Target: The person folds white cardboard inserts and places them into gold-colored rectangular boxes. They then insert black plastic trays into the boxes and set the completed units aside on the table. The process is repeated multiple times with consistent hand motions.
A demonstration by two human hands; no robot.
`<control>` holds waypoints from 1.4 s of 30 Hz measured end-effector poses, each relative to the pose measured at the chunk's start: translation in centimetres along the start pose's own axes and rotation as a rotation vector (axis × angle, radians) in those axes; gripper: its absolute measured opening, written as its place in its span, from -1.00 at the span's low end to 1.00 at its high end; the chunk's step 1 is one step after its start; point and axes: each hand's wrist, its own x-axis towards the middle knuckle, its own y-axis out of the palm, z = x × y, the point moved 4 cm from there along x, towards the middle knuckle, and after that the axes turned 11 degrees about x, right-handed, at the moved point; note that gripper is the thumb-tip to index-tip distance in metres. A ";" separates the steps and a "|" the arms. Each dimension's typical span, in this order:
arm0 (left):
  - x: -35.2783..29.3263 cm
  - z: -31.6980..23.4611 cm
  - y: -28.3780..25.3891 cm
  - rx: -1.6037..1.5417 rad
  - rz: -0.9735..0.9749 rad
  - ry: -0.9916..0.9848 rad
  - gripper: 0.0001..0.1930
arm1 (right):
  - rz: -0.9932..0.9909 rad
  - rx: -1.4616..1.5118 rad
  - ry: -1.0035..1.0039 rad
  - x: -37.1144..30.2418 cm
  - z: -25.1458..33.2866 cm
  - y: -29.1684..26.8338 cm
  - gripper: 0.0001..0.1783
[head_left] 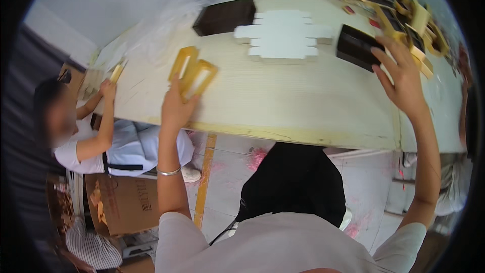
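My left hand (177,108) is closed on a pair of gold rectangular frames (202,78) with open centres, joined or held side by side; they look slightly blurred. At the right, my right hand (404,78) is spread over the right end of a dark brown box (353,48). Its fingertips overlap the box's edge, and whether they press on it I cannot tell. Between the hands, towards the far side, lies a stack of flat white carton blanks (283,35). A second dark brown box (226,16) sits left of that stack.
Gold and black box parts (399,12) are heaped at the far right. Clear plastic sheeting (161,15) lies along the back. A co-worker (91,131) at the left handles a small gold piece (117,72). Below stands a cardboard carton (124,205); another person's arm shows at the right rim.
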 end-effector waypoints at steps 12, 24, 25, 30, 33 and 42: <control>-2.8 -11.9 0.6 -0.621 0.339 0.476 -0.18 | 0.167 0.133 0.385 -1.1 -7.0 5.7 -0.84; -2.5 -16.8 1.4 -0.451 0.189 0.588 -0.23 | 0.229 0.361 0.407 -0.4 -7.9 5.4 -0.79; -2.5 -16.9 1.4 -0.469 0.206 0.569 -0.22 | 0.239 0.314 0.407 -0.1 -7.6 5.4 -0.81; -2.6 -16.9 1.6 -0.464 0.179 0.546 -0.21 | 0.035 0.266 0.189 1.1 -6.8 2.6 -0.86; -2.7 -17.2 1.8 -0.432 0.140 0.560 -0.17 | -0.271 1.115 0.585 0.9 -6.0 0.0 -0.73; -3.3 -19.5 1.7 -0.651 0.435 0.567 -0.17 | 0.635 0.978 1.026 1.1 3.0 8.3 -0.61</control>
